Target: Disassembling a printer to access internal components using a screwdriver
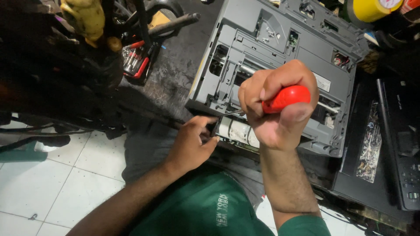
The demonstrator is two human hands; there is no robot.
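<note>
- Grey printer chassis (280, 52) lies across the person's lap, over the white tiled floor (52, 175).
- Right hand (278, 105): fingers clenched round a red-handled screwdriver (286, 98) (tip at the chassis edge).
- Left hand (192, 142): fingers pinch the chassis's near edge beside a white roller (236, 131).

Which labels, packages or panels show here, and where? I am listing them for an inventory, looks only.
White label: a slanted rectangle on the grey printer, just right of the right hand.
Yellow tape roll: top right corner, round, with a pale patch on top.
Control panel: right edge, on the black printer, black with small pale buttons.
Bit case: upper left on the dark mat, red and black, open.
</note>
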